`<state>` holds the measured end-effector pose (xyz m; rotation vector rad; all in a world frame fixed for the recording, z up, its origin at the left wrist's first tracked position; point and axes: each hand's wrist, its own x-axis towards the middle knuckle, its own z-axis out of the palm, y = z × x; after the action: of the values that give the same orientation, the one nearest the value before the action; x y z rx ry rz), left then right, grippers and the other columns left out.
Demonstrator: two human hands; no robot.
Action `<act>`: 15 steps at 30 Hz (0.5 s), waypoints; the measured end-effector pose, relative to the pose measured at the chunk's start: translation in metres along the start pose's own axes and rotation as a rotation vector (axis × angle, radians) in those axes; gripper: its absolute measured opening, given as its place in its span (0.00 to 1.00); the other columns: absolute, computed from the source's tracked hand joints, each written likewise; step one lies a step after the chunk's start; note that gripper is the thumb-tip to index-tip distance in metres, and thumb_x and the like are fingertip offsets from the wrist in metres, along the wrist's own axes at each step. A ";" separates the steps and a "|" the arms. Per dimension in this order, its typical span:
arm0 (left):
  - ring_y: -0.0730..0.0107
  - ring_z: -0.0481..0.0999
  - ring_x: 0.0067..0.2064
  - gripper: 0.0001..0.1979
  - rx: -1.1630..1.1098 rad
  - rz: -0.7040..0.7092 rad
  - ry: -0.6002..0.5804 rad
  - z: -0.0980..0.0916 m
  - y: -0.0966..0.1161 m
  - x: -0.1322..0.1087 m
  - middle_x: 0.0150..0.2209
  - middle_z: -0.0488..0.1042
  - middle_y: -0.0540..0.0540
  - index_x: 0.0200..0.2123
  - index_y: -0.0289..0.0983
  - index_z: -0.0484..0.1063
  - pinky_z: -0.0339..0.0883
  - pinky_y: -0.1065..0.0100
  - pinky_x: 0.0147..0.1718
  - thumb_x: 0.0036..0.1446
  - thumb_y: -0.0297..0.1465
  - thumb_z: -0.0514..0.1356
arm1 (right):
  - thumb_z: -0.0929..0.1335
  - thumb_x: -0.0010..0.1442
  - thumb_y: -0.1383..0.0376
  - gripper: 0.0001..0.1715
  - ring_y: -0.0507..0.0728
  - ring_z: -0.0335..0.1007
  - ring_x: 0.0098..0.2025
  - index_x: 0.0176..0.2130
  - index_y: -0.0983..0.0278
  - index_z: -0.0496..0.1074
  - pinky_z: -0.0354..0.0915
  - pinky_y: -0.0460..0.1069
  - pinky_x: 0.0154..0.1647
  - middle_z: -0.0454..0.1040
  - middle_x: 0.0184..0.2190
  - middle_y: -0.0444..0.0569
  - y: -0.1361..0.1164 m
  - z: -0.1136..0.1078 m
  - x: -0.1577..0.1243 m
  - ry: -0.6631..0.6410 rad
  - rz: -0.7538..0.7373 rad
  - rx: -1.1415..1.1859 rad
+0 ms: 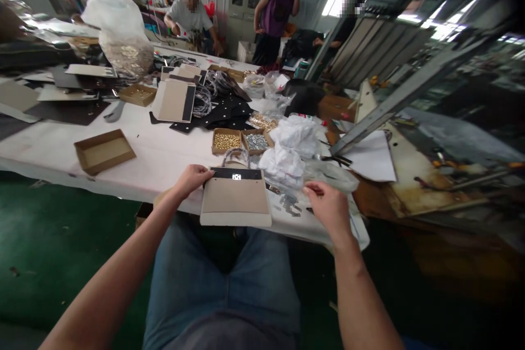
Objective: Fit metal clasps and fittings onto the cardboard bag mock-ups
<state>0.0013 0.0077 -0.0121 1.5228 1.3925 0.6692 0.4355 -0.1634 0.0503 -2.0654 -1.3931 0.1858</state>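
Observation:
A beige and black bag panel (237,197) lies at the table's front edge, its lower edge toward my lap. A silver metal piece (237,177) shows on its black band, and a looped handle (236,157) stands up behind it. My left hand (194,179) pinches the panel's upper left corner between thumb and fingers. To the right of the panel, my right hand (327,205) is raised with thumb and fingertips pressed together; anything between them is too small to make out. Flat metal pieces (290,205) lie between the panel and that hand.
Boxes of gold fittings (227,141) and silver fittings (256,141) stand behind the panel. A cardboard tray (104,152) is at left. Crumpled white plastic (293,145), stacked panels (174,99) and a metal post (381,95) are farther back. Two people are across the table.

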 end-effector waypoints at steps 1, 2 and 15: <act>0.66 0.65 0.29 0.22 -0.017 -0.018 -0.011 0.001 0.001 0.001 0.24 0.70 0.49 0.26 0.38 0.76 0.50 0.68 0.28 0.56 0.50 0.70 | 0.75 0.62 0.61 0.12 0.65 0.84 0.43 0.45 0.58 0.88 0.74 0.56 0.54 0.90 0.41 0.52 0.010 -0.007 -0.002 -0.060 0.028 -0.015; 0.67 0.63 0.29 0.21 -0.031 -0.039 -0.032 0.001 0.002 0.001 0.24 0.69 0.49 0.26 0.38 0.76 0.49 0.68 0.27 0.57 0.50 0.70 | 0.76 0.60 0.62 0.11 0.66 0.84 0.43 0.43 0.57 0.88 0.74 0.57 0.54 0.90 0.40 0.51 0.019 -0.011 -0.004 -0.119 0.051 -0.027; 0.70 0.69 0.28 0.23 -0.206 -0.097 -0.215 -0.002 0.000 -0.016 0.30 0.73 0.47 0.32 0.36 0.79 0.60 0.69 0.22 0.57 0.51 0.73 | 0.77 0.59 0.61 0.14 0.63 0.83 0.42 0.46 0.54 0.89 0.70 0.53 0.43 0.90 0.42 0.48 0.033 0.011 -0.014 -0.357 -0.033 -0.249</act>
<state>-0.0040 -0.0075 -0.0084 1.3147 1.1884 0.5534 0.4504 -0.1793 0.0194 -2.2909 -1.7357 0.4012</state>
